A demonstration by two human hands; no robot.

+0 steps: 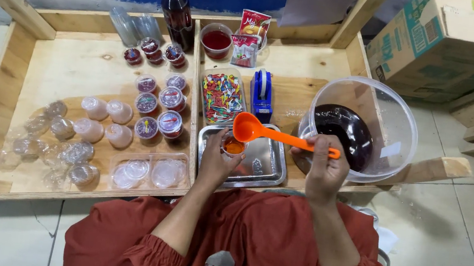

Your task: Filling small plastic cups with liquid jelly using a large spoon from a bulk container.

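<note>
My left hand (217, 161) grips a small clear cup (233, 146) over a metal tray (267, 167). The cup looks partly filled. My right hand (323, 166) holds an orange ladle (261, 131) by its handle, with the scoop just above the cup. A large clear tub (390, 118) with dark liquid at its bottom stands right of the tray, beside my right hand.
Filled, lidded small cups (159, 109) sit in rows on the left wooden tray, with empty cups (63, 143) and loose lids (149, 172) nearer me. A box of coloured picks (221, 97), blue tape dispenser (262, 94), dark bottle (177, 16) and red bowl (216, 40) stand behind. Cardboard box (443, 43) at right.
</note>
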